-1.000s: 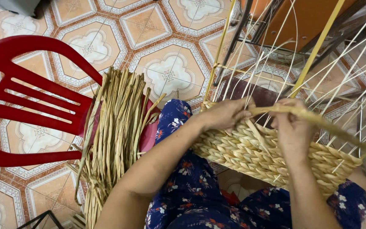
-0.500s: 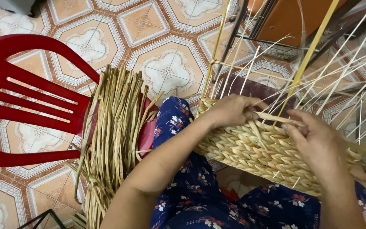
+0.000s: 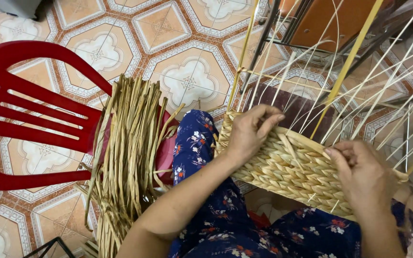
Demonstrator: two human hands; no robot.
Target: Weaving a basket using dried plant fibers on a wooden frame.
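Observation:
A half-woven straw basket (image 3: 292, 174) rests on my lap, its braided wall facing me and thin pale spokes (image 3: 359, 91) fanning upward from its rim. My left hand (image 3: 250, 131) grips the basket's left corner, fingers curled over the top edge. My right hand (image 3: 362, 174) is closed on a flat straw strand at the rim on the right side, knuckles toward me. A yellow bamboo stick (image 3: 347, 69) stands up between the two hands.
A bundle of dried straw strands (image 3: 127, 153) lies across a red plastic chair (image 3: 29, 119) at my left. Patterned floor tiles (image 3: 187, 81) spread beyond. A brown metal-framed stand (image 3: 326, 24) is at the upper right. My lap is covered by a blue floral garment (image 3: 197, 143).
My right hand has slid rightward and downward along the rim, pulling the strand with it. My left hand stays at the basket's left corner.

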